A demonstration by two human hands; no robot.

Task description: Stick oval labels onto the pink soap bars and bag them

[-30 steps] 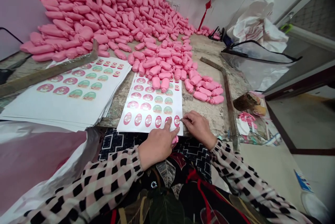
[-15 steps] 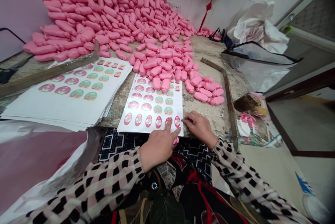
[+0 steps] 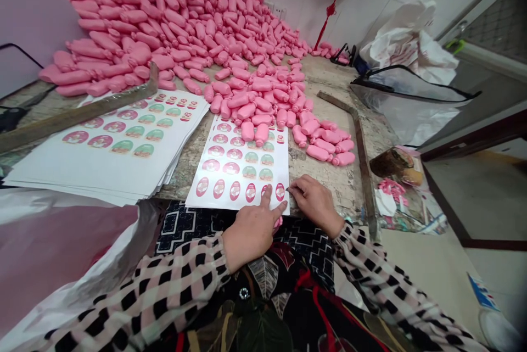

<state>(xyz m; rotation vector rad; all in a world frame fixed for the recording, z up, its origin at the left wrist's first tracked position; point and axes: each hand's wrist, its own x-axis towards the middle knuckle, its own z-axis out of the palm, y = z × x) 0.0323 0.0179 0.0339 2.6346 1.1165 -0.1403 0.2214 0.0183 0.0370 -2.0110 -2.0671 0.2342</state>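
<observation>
A sheet of stickers (image 3: 214,179) lies at the table's front edge, with oval pink labels along its near row. My left hand (image 3: 252,231) rests over the sheet's near edge, index finger stretched onto the labels. Its lower fingers are curled around a small pink plastic bottle (image 3: 278,223), mostly hidden under the hand. Just right of the sheet, my right hand (image 3: 316,202) pinches a tiny dark tip at the edge of the last oval sticker (image 3: 280,191); what it belongs to is hidden by the fingers.
Loose pink bottles (image 3: 263,96) cover the sheet's far end and rise into a large heap (image 3: 173,17) behind. A stack of sticker sheets (image 3: 82,168) lies left under a wooden strip (image 3: 82,116). Another strip (image 3: 362,160), a brown jar (image 3: 389,162) and plastic bags (image 3: 411,44) are right.
The whole view has shifted very slightly. Both hands keep nearly the same pose at the sheet's near right corner.
</observation>
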